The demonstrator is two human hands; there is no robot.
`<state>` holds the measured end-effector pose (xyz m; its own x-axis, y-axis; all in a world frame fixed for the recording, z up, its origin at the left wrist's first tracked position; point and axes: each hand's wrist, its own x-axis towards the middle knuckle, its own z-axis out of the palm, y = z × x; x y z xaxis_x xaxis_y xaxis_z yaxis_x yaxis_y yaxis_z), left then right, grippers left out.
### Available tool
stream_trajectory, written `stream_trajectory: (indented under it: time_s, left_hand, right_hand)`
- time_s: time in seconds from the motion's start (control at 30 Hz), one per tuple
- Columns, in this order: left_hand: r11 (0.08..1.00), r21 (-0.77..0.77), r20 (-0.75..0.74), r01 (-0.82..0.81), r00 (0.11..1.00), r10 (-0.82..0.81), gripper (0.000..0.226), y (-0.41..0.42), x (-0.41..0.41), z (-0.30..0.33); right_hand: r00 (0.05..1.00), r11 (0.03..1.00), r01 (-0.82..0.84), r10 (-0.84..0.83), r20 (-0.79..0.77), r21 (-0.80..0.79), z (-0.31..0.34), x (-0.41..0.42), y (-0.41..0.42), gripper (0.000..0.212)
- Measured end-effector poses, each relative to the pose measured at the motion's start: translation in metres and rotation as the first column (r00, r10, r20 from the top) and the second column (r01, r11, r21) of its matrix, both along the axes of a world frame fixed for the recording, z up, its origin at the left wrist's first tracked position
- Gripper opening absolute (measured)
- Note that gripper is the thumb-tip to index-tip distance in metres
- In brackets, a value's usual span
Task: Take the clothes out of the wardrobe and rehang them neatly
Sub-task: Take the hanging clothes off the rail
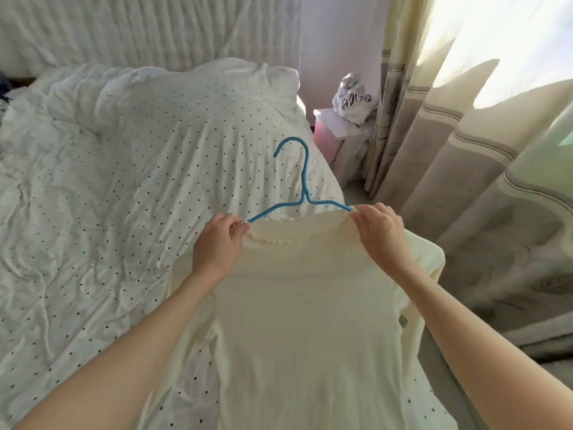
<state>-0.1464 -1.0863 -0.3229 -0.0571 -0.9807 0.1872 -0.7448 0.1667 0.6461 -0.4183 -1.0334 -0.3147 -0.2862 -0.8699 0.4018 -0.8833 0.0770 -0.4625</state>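
The top [310, 321] lies flat on the bed [93, 181], neck at the far end and hem running toward the near edge of the view, so its long axis goes near to far. A blue hanger [302, 197] sits in the neck opening: its hook points far and slightly left, clear of the cloth, and its two arms run left and right across the top, at right angles to the garment's length.

Each grip sits at one end of that cross line. The left hand [217, 246] pinches the left side of the collar where the hanger's left arm goes under the fabric. The right hand [376, 231] pinches the right side of the collar at the hanger's right arm. Both grips are pressed together on cloth, and the hanger's ends are hidden beneath it.

The hands are about equally near the hanger, one per shoulder, so the next step likely means drawing the collar outward over both arms evenly.

Beyond the bed stand striped curtains [465, 150] on the right, and a crumpled bag [355, 99] sits in the far corner.
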Motion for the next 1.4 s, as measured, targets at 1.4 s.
stream_trajectory:
  time_s: [1.4]
  left_hand:
    - [0.609,0.369,0.177,0.702,0.591,-0.787,0.077,0.273,0.062,-0.075]
  right_hand:
    - [0.896,0.72,0.346,-0.444,0.016,0.601,-0.081,0.166,0.348,0.055]
